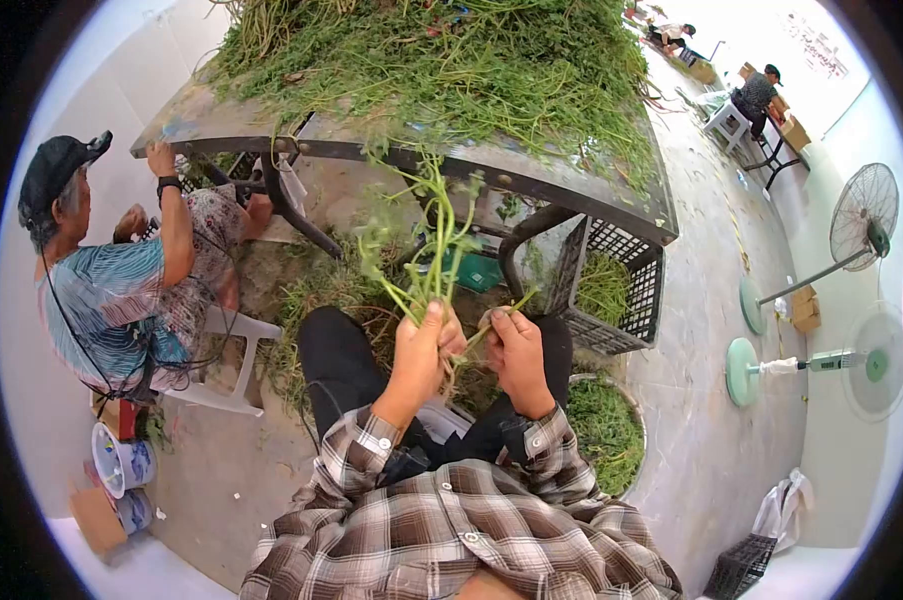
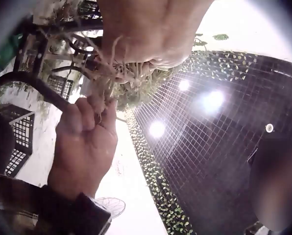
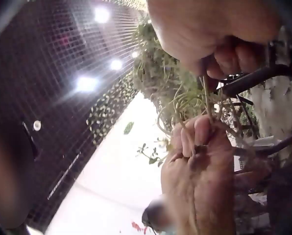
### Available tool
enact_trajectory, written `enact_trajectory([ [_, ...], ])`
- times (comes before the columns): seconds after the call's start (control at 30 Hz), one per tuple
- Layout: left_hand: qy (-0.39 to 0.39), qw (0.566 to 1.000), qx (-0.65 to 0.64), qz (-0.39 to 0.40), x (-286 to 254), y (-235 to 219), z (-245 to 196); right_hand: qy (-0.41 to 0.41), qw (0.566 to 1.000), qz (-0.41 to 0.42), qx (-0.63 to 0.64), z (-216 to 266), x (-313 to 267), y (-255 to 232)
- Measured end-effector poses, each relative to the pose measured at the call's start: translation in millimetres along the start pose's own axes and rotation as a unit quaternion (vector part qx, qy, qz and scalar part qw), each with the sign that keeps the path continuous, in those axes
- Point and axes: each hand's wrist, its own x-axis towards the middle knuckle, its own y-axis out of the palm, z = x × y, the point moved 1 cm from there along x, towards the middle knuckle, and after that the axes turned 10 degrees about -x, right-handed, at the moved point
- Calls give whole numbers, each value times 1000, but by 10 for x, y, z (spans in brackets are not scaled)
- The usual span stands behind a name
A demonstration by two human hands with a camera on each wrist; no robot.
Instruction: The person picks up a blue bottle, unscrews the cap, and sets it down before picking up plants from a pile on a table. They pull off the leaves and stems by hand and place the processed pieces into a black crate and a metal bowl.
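My left hand (image 1: 428, 338) grips a bunch of green leafy stems (image 1: 433, 240) by its lower end and holds it upright over my lap. In the left wrist view that hand (image 2: 153, 34) is curled round the pale rooty ends (image 2: 119, 73). My right hand (image 1: 511, 340) is close beside it on the right and pinches a single thin stem (image 1: 504, 310) that leans out of the bunch. The right wrist view shows the right hand (image 3: 212, 39) above, the left hand (image 3: 200, 171) below, and tangled stems (image 3: 182, 100) between them.
A metal table (image 1: 531, 185) ahead carries a big heap of greens (image 1: 451, 60). A black crate (image 1: 616, 290) and a round basin of greens (image 1: 606, 430) stand at my right. Another person (image 1: 121, 290) sits at the left. Fans (image 1: 861, 225) stand at the far right.
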Motion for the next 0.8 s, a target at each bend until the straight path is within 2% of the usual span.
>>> enact_trajectory([
  [0.07, -10, 1000, 3, -4, 16, 31, 67, 7, 999, -33, 27, -8, 8, -50],
  [0.17, -18, 1000, 19, -3, 32, 78, 142, 2, 998, -38, 44, -24, 32, -154],
  [0.23, 3, 1000, 9, 3, 46, 93, 193, -6, 998, -46, 44, -69, 57, -192],
  [0.33, 2, 1000, -20, -23, 20, 129, 172, 2, 997, -45, 55, -150, 139, -300],
  [0.37, -5, 998, -45, -45, -9, 152, 120, 5, 990, -99, 102, -265, 247, -531],
  [0.4, 33, 999, -15, -41, -75, 155, -48, 9, 977, -152, 149, -395, 352, -826],
  [0.43, 88, 995, -6, -44, -89, 135, -202, 38, 959, -99, 264, -493, 418, -1331],
  [0.5, 137, 990, 33, -31, -68, 11, -431, -56, 960, -155, 228, -458, 286, -1768],
  [0.53, 125, 990, 55, -45, -85, 13, -474, -97, 970, -40, 219, -452, 233, -1900],
  [0.57, 121, 989, 57, -55, -120, -15, -434, -86, 971, -41, 220, -435, 166, -1789],
  [0.63, 98, 989, 71, -84, -4, -40, -284, -86, 982, -146, 81, -33, 137, -1238],
  [0.67, 107, 988, 92, -62, 27, -79, -185, -81, 982, -151, 83, 114, 105, -986],
  [0.7, 103, 989, 91, -59, 30, -70, -125, -102, 985, -115, 79, 158, 131, -875],
  [0.77, 114, 979, 168, -30, -1, -50, -44, -118, 991, -45, 41, 373, 69, -511],
  [0.8, 122, 975, 186, -21, -36, -35, -37, -119, 991, -46, 42, 428, 23, -431],
])
